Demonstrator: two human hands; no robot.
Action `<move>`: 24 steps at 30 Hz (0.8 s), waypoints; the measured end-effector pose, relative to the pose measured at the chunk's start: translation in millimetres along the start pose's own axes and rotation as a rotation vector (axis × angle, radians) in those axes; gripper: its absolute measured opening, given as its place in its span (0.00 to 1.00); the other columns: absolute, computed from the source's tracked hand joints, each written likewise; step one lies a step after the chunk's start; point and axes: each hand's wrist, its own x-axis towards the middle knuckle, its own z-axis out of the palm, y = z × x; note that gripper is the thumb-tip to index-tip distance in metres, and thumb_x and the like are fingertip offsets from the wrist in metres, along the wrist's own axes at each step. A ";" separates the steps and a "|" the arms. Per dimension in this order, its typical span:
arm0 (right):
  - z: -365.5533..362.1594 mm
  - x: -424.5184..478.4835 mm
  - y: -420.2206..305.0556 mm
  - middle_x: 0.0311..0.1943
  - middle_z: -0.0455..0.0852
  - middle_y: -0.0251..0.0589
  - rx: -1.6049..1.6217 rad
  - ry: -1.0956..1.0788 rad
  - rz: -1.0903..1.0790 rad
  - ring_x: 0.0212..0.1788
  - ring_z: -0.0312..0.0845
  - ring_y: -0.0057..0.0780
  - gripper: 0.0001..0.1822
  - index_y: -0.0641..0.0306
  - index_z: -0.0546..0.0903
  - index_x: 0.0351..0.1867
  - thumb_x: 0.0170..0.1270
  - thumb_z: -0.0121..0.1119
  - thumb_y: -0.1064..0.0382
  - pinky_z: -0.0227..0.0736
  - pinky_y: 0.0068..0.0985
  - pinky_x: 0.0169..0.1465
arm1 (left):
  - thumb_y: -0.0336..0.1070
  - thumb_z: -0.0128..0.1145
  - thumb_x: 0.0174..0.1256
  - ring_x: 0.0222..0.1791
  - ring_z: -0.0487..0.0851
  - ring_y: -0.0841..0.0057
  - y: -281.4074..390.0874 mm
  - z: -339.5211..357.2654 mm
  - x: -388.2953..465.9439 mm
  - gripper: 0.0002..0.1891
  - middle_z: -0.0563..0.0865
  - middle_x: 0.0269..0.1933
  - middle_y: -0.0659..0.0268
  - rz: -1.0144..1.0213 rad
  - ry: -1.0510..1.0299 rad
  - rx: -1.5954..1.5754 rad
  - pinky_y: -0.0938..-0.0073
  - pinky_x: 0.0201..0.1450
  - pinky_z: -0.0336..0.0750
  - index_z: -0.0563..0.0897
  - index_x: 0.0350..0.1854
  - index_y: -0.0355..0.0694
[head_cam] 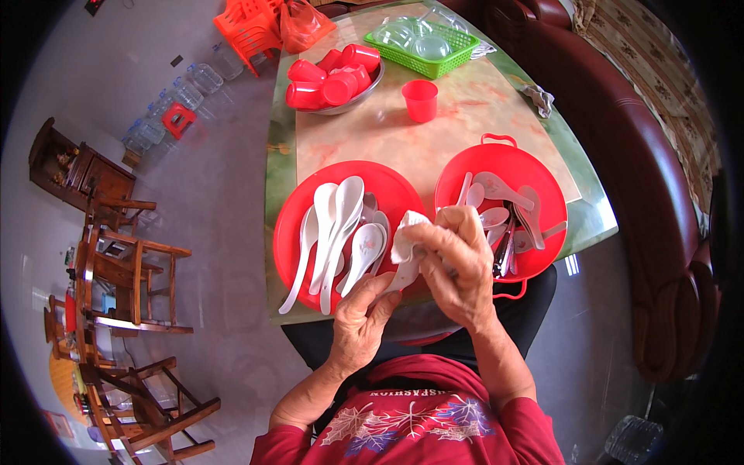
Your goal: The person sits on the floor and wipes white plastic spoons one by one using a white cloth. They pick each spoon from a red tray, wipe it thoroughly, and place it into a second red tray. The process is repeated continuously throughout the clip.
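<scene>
My left hand (363,319) pinches the handle of a white spoon (405,275) above the table's near edge. Fingers of my right hand (456,261) hold a white cloth (409,235) at the spoon's other end, whose bowl is mostly hidden. To the left, a red round tray (290,203) carries several white ladle-like spoons (349,200) and shorter flower-patterned spoons (367,245). On the right, a red basin with loop handles (529,160) contains several spoons (503,189) and dark-handled cutlery (504,247), partly behind my right hand.
Farther back are a metal bowl (372,90) of red cups (339,87), a lone red cup (420,102), and a green basket (433,71) with clear bowls (431,46). A crumpled cloth (539,100) lies near the right edge, beside a brown leather sofa (628,151).
</scene>
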 end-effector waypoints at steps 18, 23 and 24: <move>21.8 -33.7 1.4 0.39 0.74 0.46 -0.099 0.023 -0.112 0.37 0.75 0.37 0.22 0.58 0.84 0.43 0.40 0.66 0.73 0.76 0.28 0.35 | 0.34 0.49 0.74 0.38 0.75 0.85 4.4 2.2 2.6 0.17 0.80 0.44 0.67 -0.157 -0.030 -0.227 0.83 0.39 0.72 0.73 0.61 0.34; 22.3 -33.8 0.8 0.39 0.73 0.43 -0.235 0.032 -0.232 0.33 0.74 0.34 0.21 0.58 0.84 0.43 0.41 0.67 0.72 0.75 0.27 0.33 | 0.35 0.51 0.73 0.26 0.67 0.91 -4.4 -1.7 0.6 0.17 0.78 0.35 0.76 -0.230 -0.053 -0.234 0.88 0.27 0.63 0.74 0.61 0.39; 20.8 -30.4 0.6 0.39 0.73 0.43 -0.245 0.033 -0.253 0.32 0.74 0.33 0.21 0.58 0.84 0.43 0.41 0.67 0.73 0.74 0.27 0.32 | 0.35 0.51 0.73 0.24 0.66 0.92 -6.1 -1.4 0.5 0.17 0.77 0.33 0.77 -0.220 -0.047 -0.264 0.88 0.26 0.62 0.74 0.61 0.39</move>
